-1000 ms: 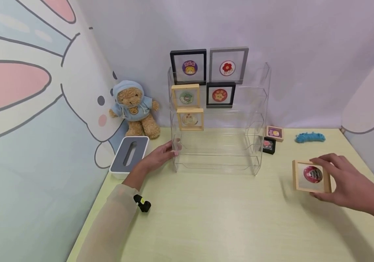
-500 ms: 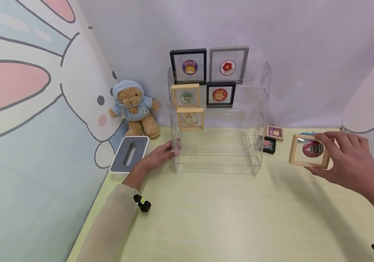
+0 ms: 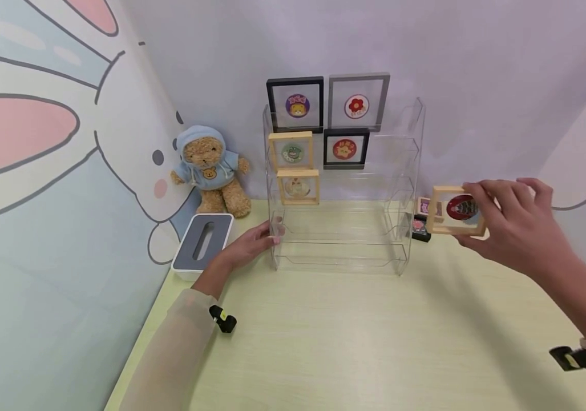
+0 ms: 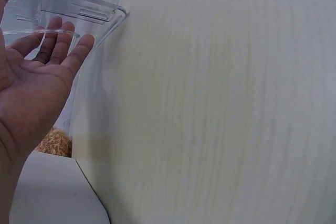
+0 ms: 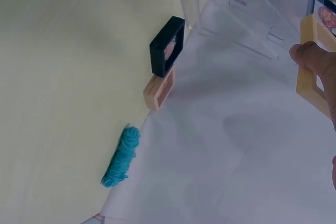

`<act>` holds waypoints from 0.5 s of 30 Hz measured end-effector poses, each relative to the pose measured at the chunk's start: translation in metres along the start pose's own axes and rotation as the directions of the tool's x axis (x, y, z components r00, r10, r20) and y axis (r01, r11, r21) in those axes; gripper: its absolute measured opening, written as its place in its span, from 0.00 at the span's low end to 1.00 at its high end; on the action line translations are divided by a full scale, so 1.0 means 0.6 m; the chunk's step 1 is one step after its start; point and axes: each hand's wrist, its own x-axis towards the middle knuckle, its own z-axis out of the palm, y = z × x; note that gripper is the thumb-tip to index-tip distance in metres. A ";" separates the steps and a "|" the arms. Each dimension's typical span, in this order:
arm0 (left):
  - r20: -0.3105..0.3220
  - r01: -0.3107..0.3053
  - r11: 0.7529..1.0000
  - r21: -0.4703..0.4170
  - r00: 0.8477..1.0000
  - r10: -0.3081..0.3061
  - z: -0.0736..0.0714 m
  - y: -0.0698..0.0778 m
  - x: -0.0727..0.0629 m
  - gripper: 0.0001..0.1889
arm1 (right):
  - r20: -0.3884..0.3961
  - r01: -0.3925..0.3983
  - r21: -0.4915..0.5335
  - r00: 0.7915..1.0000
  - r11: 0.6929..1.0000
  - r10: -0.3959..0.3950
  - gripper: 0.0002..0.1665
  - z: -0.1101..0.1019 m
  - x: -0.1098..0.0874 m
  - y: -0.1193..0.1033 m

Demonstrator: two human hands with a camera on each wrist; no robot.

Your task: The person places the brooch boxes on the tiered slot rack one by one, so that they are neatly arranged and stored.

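Observation:
My right hand [image 3: 518,228] pinches a small light-wood display frame [image 3: 461,206] by its right side, thumb below and fingers above. A round red badge shows in its clear pane. The frame is held upright in the air, just right of the clear acrylic tiered rack [image 3: 344,244]. My left hand [image 3: 251,245] rests at the rack's lower left side; in the left wrist view its fingers [image 4: 60,43] are loosely extended by the clear panel. The rack holds a black frame [image 3: 320,103], a grey frame [image 3: 385,94], a smaller black frame [image 3: 346,166] and two light-wood frames on its upper tiers.
Behind the held frame lie a small black frame [image 5: 157,59] and a pinkish wood frame [image 5: 152,95]. A hank of blue cord [image 5: 121,158] is beyond them. A teddy bear [image 3: 207,171] and a white box with grey lid [image 3: 185,251] stand left of the rack.
My right hand has lifted the wooden frame and carried it away from me and leftward, closer to the rack. My left hand has stayed at the rack's side.

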 end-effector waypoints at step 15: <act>0.002 0.004 0.999 -0.039 1.000 -0.004 0.000 -0.002 0.001 0.39 | 0.070 0.025 -0.029 0.997 0.999 -0.023 0.67 0.054 0.126 -0.030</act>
